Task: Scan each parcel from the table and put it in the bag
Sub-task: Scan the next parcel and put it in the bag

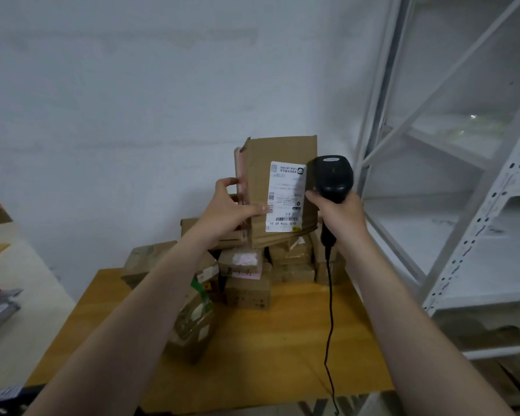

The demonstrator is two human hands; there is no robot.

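My left hand (231, 210) holds a flat brown cardboard parcel (279, 151) upright above the table, its white shipping label (285, 196) facing me. My right hand (339, 214) grips a black corded barcode scanner (332, 175) right beside the label, its head at the parcel's right edge. Under the raised parcel a pile of several brown parcels (246, 291) lies on the wooden table (288, 340). One taped parcel (192, 325) with a green strip rests nearer to me, partly behind my left forearm. No bag shows in view.
White metal shelving (469, 211) stands close on the right. The scanner's black cord (330, 325) hangs across the table toward its front edge. A pale surface (15, 295) with red and grey items sits to the left. A white wall is behind.
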